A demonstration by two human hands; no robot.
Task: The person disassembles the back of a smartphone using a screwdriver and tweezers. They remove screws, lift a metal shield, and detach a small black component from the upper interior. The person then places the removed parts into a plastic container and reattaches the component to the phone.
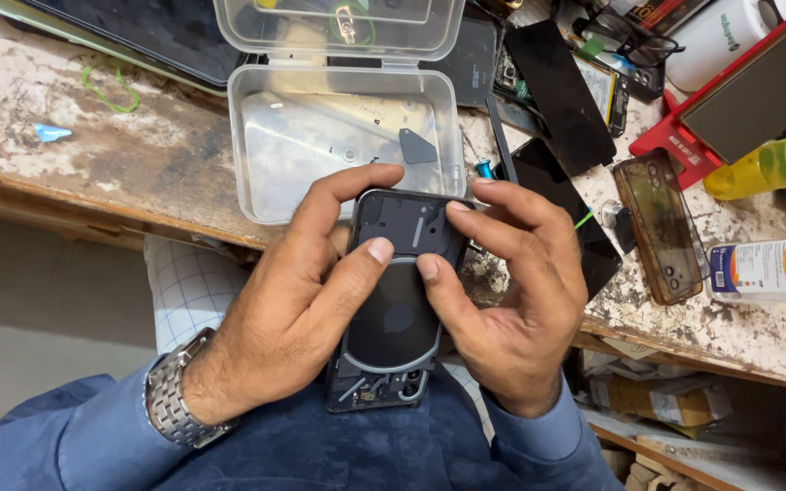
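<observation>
Closest to us, our left hand (297, 300) and right hand (511, 291) pinched a dark phone (393, 318), thumbs pressed on its back; a clear plastic box (266, 136) sat open at twelve o'clock on the surface (93, 155).

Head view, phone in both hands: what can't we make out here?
- Phone: its side edges are covered by the left hand and right hand; its front faces away.
- Clear plastic box: the lid is cut off by the top edge, and its contents are too small to tell.
- Red tray: it runs off the right edge.
</observation>
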